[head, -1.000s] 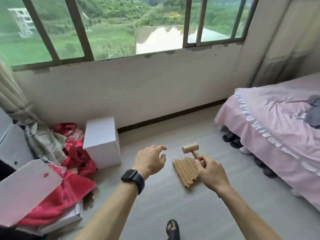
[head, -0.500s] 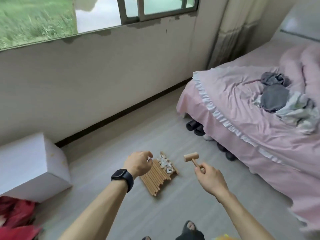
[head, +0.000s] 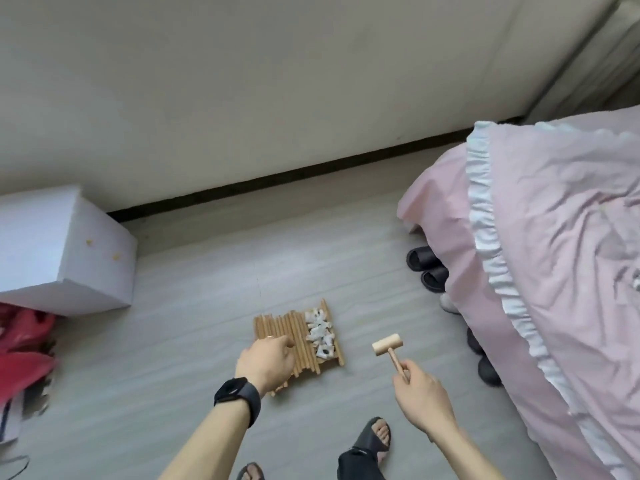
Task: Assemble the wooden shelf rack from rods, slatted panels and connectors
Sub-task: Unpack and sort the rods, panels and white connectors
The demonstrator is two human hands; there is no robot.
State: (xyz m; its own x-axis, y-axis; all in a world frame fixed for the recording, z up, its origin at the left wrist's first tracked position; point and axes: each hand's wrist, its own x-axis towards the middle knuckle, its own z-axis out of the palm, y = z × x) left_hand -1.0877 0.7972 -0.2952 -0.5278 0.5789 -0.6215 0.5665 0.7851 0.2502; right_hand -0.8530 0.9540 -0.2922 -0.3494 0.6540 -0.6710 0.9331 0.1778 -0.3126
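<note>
Grey floor (head: 194, 341) between wall and pink-covered bed (head: 554, 237), viewed more steeply than half a second before (window lost from view). Brought the left hand (head: 266, 360) down meanwhile from a hover onto the near left corner of the bundle of wooden rods (head: 287, 327), lying flat mid-floor with white connectors (head: 320, 332) heaped on its right side; bent the fingers over the rods, yet could not tell whether actually closed on any. Kept the right hand (head: 420, 396) pinched round the handle of the small wooden mallet (head: 387, 344), head up, just right of the bundle. Judged it the very start: nothing joined, first rod probably about to be picked. Found no brand, label or legible writing: smartwatch (head: 237, 393) dark, white box (head: 69, 251) blank.
</note>
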